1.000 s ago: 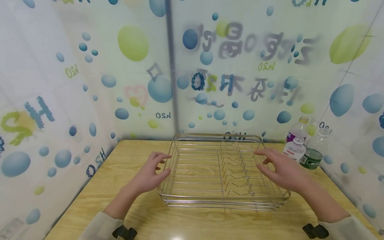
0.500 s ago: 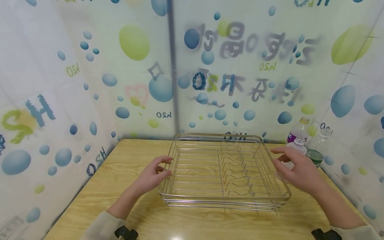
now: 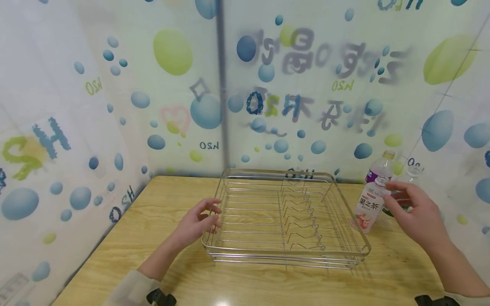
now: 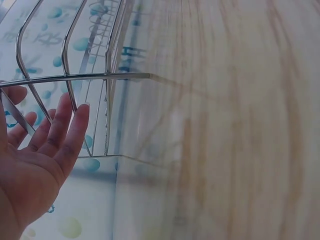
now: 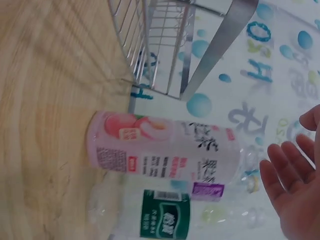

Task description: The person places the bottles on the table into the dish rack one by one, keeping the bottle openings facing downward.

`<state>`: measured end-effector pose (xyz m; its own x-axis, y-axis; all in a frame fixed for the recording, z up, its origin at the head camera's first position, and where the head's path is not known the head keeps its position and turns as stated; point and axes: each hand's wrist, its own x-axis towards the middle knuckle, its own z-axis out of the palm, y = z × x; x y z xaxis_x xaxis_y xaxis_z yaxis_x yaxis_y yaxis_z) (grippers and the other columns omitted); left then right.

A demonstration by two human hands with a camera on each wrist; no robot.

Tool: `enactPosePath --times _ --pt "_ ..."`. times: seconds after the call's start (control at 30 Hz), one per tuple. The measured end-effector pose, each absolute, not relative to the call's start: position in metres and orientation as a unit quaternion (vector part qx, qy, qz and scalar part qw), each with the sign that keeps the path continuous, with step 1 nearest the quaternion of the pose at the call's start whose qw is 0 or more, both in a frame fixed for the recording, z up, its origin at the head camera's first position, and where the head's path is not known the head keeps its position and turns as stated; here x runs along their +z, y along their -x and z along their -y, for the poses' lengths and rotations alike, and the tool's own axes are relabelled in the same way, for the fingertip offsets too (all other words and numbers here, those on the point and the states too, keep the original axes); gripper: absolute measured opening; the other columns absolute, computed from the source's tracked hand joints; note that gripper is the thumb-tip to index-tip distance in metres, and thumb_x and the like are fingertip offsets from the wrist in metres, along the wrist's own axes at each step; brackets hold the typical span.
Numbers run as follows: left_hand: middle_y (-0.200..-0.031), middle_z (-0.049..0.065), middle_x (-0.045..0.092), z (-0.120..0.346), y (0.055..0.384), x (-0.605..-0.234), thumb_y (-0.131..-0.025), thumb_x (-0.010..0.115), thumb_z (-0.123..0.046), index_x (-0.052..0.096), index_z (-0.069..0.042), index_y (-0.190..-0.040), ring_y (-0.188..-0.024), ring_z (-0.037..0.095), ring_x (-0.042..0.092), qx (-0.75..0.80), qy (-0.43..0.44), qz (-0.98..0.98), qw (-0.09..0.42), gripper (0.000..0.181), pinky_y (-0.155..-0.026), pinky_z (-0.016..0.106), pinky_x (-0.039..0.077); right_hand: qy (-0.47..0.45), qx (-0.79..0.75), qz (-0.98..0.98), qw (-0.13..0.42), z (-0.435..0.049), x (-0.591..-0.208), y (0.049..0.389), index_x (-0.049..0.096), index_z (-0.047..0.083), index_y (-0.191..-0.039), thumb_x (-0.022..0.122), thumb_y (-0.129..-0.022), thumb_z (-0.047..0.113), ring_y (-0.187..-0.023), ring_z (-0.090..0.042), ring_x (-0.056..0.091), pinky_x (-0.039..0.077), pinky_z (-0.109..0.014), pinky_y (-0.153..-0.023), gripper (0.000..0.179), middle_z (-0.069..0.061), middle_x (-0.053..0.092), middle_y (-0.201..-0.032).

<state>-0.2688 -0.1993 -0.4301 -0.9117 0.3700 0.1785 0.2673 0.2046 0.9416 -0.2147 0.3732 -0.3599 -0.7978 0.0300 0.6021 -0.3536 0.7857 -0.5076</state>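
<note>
A metal wire dish rack (image 3: 285,253) stands on the wooden table. My left hand (image 3: 195,223) is at its left side, fingers loosely bent beside the rim. In the left wrist view the left hand's fingers (image 4: 62,125) lie against or close to the side wires; firm contact cannot be told. My right hand (image 3: 417,214) is raised at the neck of a pink-and-white peach drink bottle (image 3: 368,208), fingers relaxed. The right wrist view has a gap between the fingers (image 5: 285,165) and the upright bottle (image 5: 165,145).
Behind the peach bottle stands a clear bottle with a purple label (image 3: 373,175). A clear bottle with a green label (image 5: 165,215) is beside it, partly behind my right hand. A patterned curtain (image 3: 183,106) hangs along the table's back edge (image 3: 183,177).
My right hand has moved right, from above the rack's right rim to the peach bottle's neck, uncovering its label. My left hand has barely moved. The rack stays in place.
</note>
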Motion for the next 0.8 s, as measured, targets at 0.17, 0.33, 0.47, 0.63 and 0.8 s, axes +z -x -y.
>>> enactPosePath --times 0.17,0.33,0.47,0.63,0.8 --pt "-0.138 0.034 0.054 0.199 0.269 -0.431 -0.110 0.059 -0.011 0.048 -0.004 -0.157 -0.101 0.028 0.074 0.599 -0.204 -0.773 0.043 0.049 -0.081 0.035 0.066 -0.054 0.331 0.910 0.246 -0.388 -0.370 0.226 0.047 -0.008 -0.155 0.068 -0.110 0.025 -0.099 0.024 0.045 0.042 -0.001 -0.075 0.060 -0.016 0.060 -0.140" --pt "-0.137 0.033 0.055 0.199 0.269 -0.431 -0.110 0.059 -0.011 0.048 -0.004 -0.157 -0.101 0.028 0.074 0.600 -0.203 -0.773 0.040 0.049 -0.080 0.036 0.066 -0.043 0.328 0.922 0.202 -0.395 -0.379 0.237 0.034 -0.015 -0.160 0.069 -0.110 0.031 -0.118 -0.032 0.063 0.046 -0.004 -0.077 0.076 -0.042 0.048 -0.148" --pt "-0.137 0.033 0.055 0.199 0.269 -0.432 -0.110 0.058 -0.012 0.048 -0.004 -0.157 -0.102 0.027 0.074 0.599 -0.205 -0.773 0.039 0.049 -0.080 0.035 0.066 -0.036 0.325 0.926 0.192 -0.396 -0.384 0.242 0.029 -0.015 -0.162 0.069 -0.109 0.034 -0.131 -0.063 0.050 0.059 -0.022 -0.093 0.083 -0.045 0.041 -0.154" --pt "-0.137 0.033 0.055 0.199 0.269 -0.432 -0.111 0.058 -0.013 0.048 -0.005 -0.157 -0.102 0.028 0.075 0.598 -0.204 -0.774 0.040 0.048 -0.081 0.035 0.066 -0.024 0.325 0.927 0.186 -0.391 -0.390 0.249 0.022 -0.015 -0.164 0.068 -0.110 0.036 -0.136 -0.065 0.045 0.046 -0.077 -0.103 0.088 -0.047 0.036 -0.157" --pt "-0.137 0.035 0.054 0.198 0.268 -0.433 -0.110 0.059 -0.012 0.049 -0.006 -0.157 -0.101 0.027 0.075 0.604 -0.203 -0.769 0.038 0.048 -0.081 0.035 0.066 -0.018 0.327 0.929 0.171 -0.391 -0.396 0.253 0.018 -0.017 -0.164 0.069 -0.110 0.032 -0.131 -0.065 0.048 0.048 -0.076 -0.101 0.090 -0.047 0.036 -0.153"
